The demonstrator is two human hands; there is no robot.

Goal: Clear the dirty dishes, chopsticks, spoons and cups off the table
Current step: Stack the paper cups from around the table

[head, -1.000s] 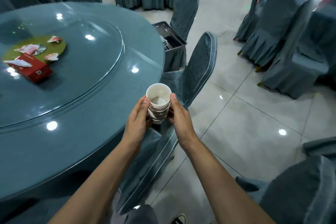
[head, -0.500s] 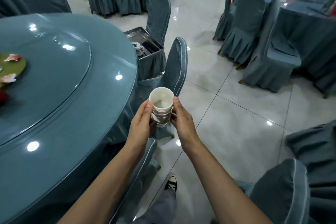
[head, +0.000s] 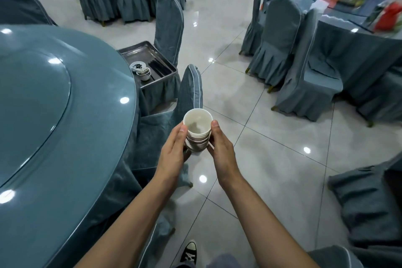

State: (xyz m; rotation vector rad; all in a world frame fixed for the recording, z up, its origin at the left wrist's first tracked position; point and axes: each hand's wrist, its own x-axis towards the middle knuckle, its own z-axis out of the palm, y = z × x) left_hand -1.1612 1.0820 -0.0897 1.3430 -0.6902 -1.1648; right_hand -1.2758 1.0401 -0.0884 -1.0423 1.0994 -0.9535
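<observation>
In the middle of the head view, the left hand (head: 174,154) and right hand (head: 221,148) each keep a closed grip on a stack of white cups (head: 197,130). At 11 o'clock, a metal tray (head: 139,50) holds small bowls (head: 141,69) beside the round bench (head: 65,115).

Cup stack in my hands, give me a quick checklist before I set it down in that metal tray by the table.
1. Both hands on the cup stack: ok, left hand and right hand grip opposite sides.
2. Stack upright: ok, slight lean only.
3. Top cup dry: cannot tell, some residue shows inside.
4. Free space in metal tray: ok, bowls and chopsticks leave the far part bare.
5. Path to tray: not ok, a chair back stands between.
</observation>
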